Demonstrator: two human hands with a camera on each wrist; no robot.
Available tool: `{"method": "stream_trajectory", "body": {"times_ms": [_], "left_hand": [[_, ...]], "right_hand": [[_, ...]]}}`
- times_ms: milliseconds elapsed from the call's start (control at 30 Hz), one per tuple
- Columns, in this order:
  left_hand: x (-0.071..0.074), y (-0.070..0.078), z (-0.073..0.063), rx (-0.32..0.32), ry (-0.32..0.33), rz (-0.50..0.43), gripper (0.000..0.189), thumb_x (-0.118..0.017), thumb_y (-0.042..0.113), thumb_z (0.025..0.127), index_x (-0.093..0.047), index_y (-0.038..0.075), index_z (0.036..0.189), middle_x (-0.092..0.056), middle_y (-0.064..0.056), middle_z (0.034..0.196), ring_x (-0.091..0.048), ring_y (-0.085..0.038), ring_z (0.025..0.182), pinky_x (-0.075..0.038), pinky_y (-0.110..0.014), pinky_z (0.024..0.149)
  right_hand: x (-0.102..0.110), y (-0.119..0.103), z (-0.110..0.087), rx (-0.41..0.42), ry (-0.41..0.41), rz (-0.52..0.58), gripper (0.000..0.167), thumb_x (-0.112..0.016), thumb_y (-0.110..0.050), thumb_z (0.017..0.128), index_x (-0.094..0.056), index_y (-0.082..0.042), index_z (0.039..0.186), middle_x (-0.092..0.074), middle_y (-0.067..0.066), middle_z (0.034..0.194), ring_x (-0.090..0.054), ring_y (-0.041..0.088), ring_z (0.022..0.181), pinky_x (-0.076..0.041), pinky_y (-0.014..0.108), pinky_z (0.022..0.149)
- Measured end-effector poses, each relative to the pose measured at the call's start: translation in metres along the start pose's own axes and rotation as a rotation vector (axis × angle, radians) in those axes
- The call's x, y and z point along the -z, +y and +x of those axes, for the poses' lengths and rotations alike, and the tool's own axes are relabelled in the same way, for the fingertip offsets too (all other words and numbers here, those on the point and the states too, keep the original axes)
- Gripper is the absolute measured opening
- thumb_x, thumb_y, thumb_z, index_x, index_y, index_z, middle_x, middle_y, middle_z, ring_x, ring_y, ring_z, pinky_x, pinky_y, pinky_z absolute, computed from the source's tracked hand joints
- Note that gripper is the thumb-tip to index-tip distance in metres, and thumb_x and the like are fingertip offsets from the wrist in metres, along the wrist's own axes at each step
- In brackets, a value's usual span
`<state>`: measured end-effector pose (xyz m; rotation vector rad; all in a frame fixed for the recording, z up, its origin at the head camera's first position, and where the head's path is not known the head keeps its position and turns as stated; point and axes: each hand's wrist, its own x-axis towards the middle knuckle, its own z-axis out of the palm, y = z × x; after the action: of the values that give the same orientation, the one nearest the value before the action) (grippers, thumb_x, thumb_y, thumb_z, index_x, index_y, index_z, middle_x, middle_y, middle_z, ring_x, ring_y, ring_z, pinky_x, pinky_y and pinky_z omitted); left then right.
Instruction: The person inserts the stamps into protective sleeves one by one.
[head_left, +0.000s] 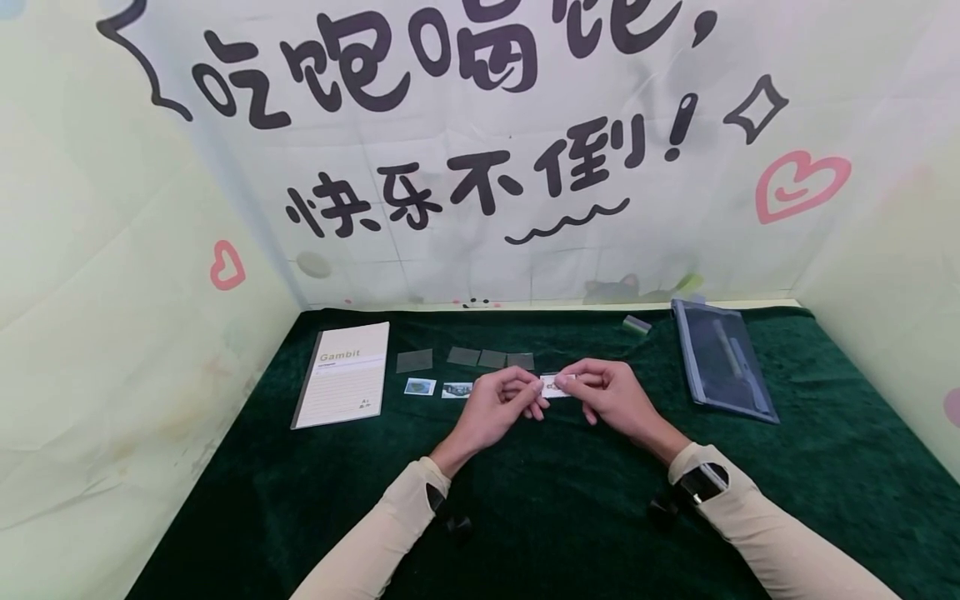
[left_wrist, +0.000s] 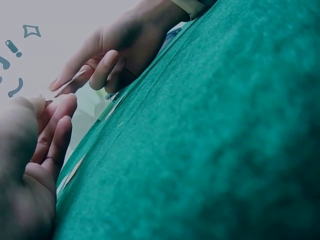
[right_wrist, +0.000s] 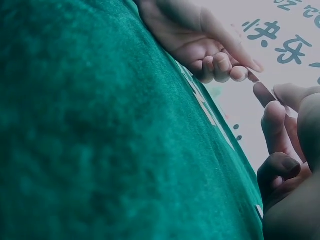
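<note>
In the head view, a small white card (head_left: 557, 388) is up between the two hands. It lies at 3 o'clock from the fingertips of the left hand (head_left: 498, 406) and at 9 o'clock from the palm of the right hand (head_left: 617, 398). The right hand clamps it between thumb and forefinger, the thumb lying across the card's face towards its 3 o'clock end. The left hand's thumb and forefinger are together at the card's 9 o'clock end; the right wrist view shows them pinching a thin piece (right_wrist: 254, 76), though I cannot tell whether that is part of the same card. The other fingers of both hands are bent.

On the dark green cloth (head_left: 555, 517), at 9 o'clock from the card, lie two picture cards (head_left: 420, 387), the nearer one partly covered by the left hand. Four clear rectangles (head_left: 415, 361) lie in a row between 9 and 10 o'clock. Farther out at 9 o'clock is a notebook (head_left: 341, 379) marked "Gambit". A small block (head_left: 637, 325) sits at 2 o'clock, and a blue zip pouch (head_left: 723, 362) at 3 o'clock. A lettered backdrop (head_left: 450, 275) stands at 12 o'clock, behind the cloth.
</note>
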<state>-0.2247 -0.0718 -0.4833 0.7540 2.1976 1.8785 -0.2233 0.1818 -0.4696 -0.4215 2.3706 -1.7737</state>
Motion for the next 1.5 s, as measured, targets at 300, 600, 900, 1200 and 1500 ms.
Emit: {"method": "stream_trajectory", "body": {"times_ms": [300,600,900,1200,1500], "left_hand": [[-0.0013,-0.0010,-0.0001,-0.009,-0.025,-0.004,0.023,-0.062,0.031,0.112,-0.071,0.011,0.120,-0.081,-0.010,0.103,-0.078,-0.017,0.085,-0.064,-0.029,0.081],[-0.0002,-0.0016,0.0001,-0.010,-0.039,0.012,0.022,-0.063,0.031,0.111,-0.072,0.012,0.119,-0.080,-0.009,0.101,-0.078,-0.018,0.085,-0.064,-0.030,0.079],[-0.0008,0.0002,-0.0006,-0.019,-0.044,-0.010,0.024,-0.061,0.033,0.112,-0.071,0.012,0.120,-0.079,-0.011,0.102,-0.078,-0.017,0.084,-0.064,-0.030,0.079],[-0.0014,-0.0017,-0.0003,-0.023,-0.051,-0.011,0.022,-0.061,0.032,0.112,-0.071,0.013,0.119,-0.079,-0.010,0.102,-0.078,-0.017,0.084,-0.064,-0.031,0.079],[-0.0008,-0.0007,0.0000,-0.002,-0.024,0.036,0.026,-0.062,0.036,0.111,-0.072,0.012,0.117,-0.081,-0.007,0.099,-0.078,-0.018,0.082,-0.064,-0.030,0.078]], "right_hand": [[0.0014,-0.0010,-0.0009,-0.003,0.019,0.011,0.034,-0.069,-0.043,0.106,-0.075,-0.015,0.124,-0.081,0.019,0.102,-0.058,0.019,0.054,-0.050,0.029,0.053],[-0.0006,-0.0014,-0.0010,0.006,0.003,0.023,0.034,-0.070,-0.041,0.106,-0.074,-0.014,0.126,-0.081,0.021,0.100,-0.057,0.017,0.053,-0.049,0.029,0.052],[-0.0009,-0.0021,-0.0013,0.028,-0.002,0.018,0.030,-0.070,-0.040,0.107,-0.075,-0.015,0.123,-0.080,0.022,0.094,-0.057,0.018,0.052,-0.049,0.030,0.052],[-0.0019,-0.0007,-0.0019,0.026,-0.017,-0.001,0.029,-0.070,-0.040,0.106,-0.075,-0.016,0.122,-0.078,0.022,0.087,-0.058,0.020,0.053,-0.050,0.031,0.054],[0.0044,-0.0039,0.0020,0.027,-0.020,-0.042,0.037,-0.070,-0.041,0.106,-0.074,-0.012,0.129,-0.079,0.015,0.104,-0.067,0.021,0.074,-0.053,0.031,0.069]]}}
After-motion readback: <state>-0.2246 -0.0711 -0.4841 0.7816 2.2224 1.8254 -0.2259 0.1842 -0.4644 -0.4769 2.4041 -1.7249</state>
